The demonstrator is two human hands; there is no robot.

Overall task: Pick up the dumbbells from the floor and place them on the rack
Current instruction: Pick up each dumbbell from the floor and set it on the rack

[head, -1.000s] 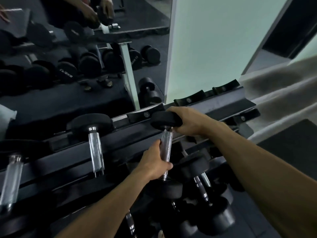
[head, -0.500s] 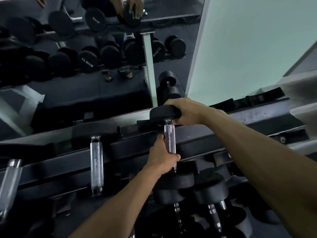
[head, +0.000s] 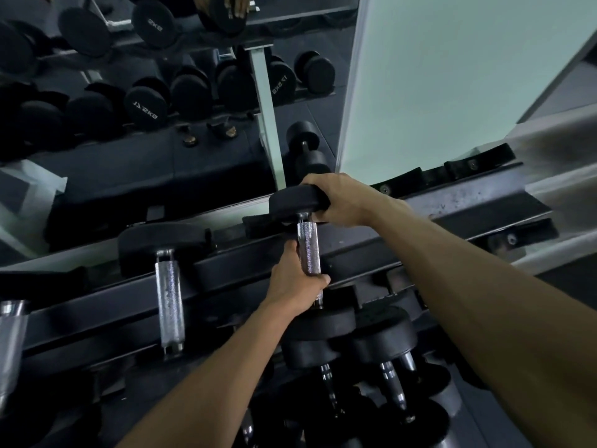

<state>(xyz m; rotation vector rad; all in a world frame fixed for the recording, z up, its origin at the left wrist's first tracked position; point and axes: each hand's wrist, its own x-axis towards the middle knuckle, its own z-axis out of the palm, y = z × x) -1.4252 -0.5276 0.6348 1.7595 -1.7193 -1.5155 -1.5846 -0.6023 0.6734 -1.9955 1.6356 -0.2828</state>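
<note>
A black dumbbell (head: 308, 244) with a knurled chrome handle lies across the top tier of the dark rack (head: 452, 218). My left hand (head: 295, 286) grips the lower part of its handle. My right hand (head: 339, 202) holds the far black head, fingers curled over its edge above a rack cradle. The near head sits below my left hand, partly hidden by it.
Another dumbbell (head: 168, 286) rests on the rack to the left, and a third handle (head: 11, 337) shows at the left edge. More dumbbells (head: 381, 347) fill the lower tier. A mirror (head: 161, 108) behind reflects the rack; empty cradles (head: 478, 160) lie to the right.
The view has shifted left and closer to the rack. The dumbbell has settled slightly lower onto the top tier, both hands keeping their grip.
</note>
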